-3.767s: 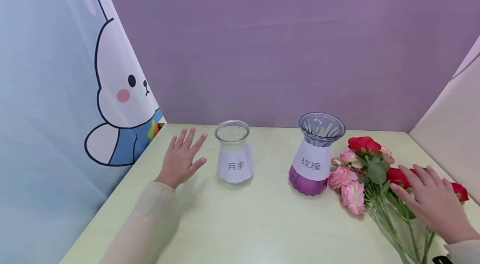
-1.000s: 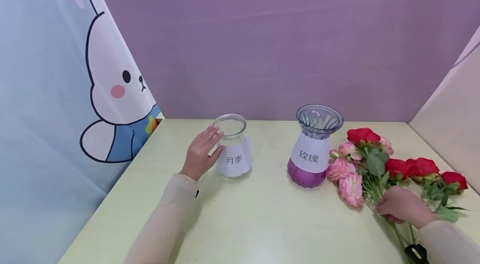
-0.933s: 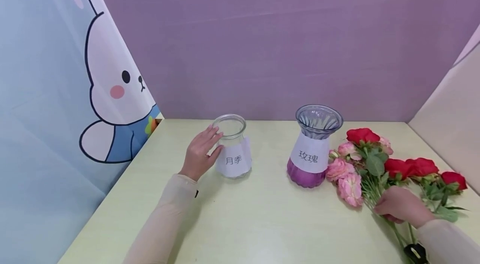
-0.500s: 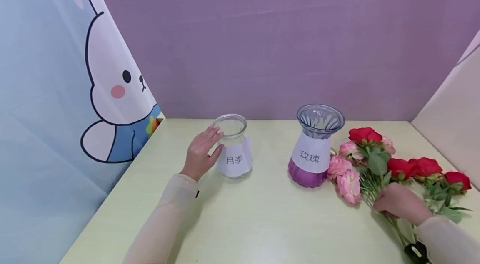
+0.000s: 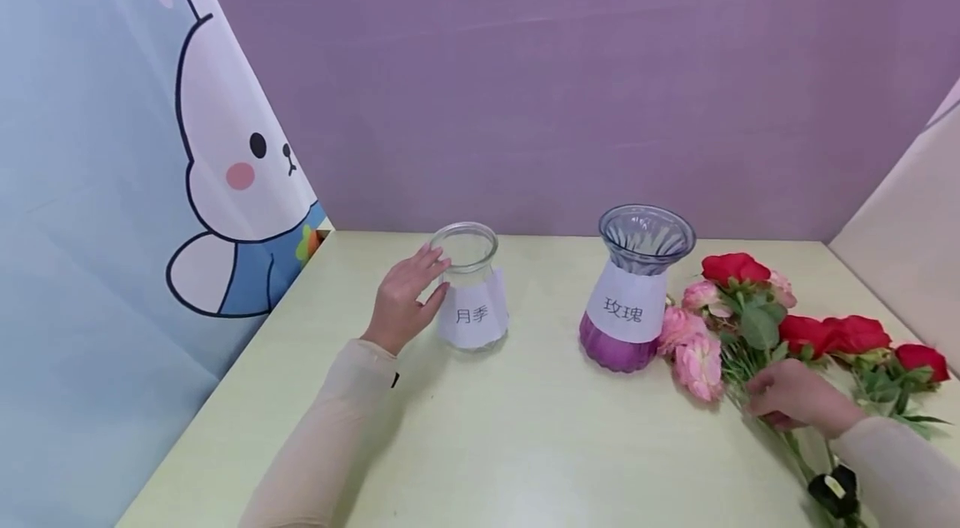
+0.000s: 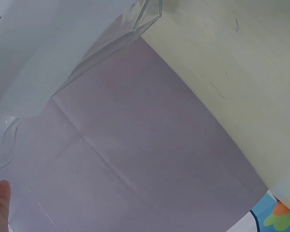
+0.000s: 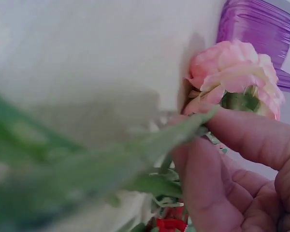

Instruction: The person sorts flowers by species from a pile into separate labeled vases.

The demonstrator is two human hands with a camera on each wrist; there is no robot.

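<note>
My left hand (image 5: 405,299) rests its straight, relaxed fingers against the neck of the clear glass vase (image 5: 474,345). That vase stands upright and wears a white paper label with black characters. On the right, my right hand (image 5: 806,396) pinches a green stem (image 7: 130,159) between thumb and forefinger, as the right wrist view shows. Pink flowers (image 5: 699,366) lie just beyond the hand, beside the purple glass vase (image 5: 618,351), which also carries a label. Which bloom belongs to the pinched stem is partly hidden by the hand.
Red roses (image 5: 855,335) with green leaves lie to the right of my right hand, another red rose (image 5: 735,268) farther back. A black object (image 5: 834,490) sits over the stems near my right sleeve. A purple backdrop (image 5: 562,95) stands behind the pale table (image 5: 540,461).
Since the earliest frame, my left hand has moved right to touch the clear vase. My right hand has come off the red roses and taken a stem; lately the pink flowers shift slightly.
</note>
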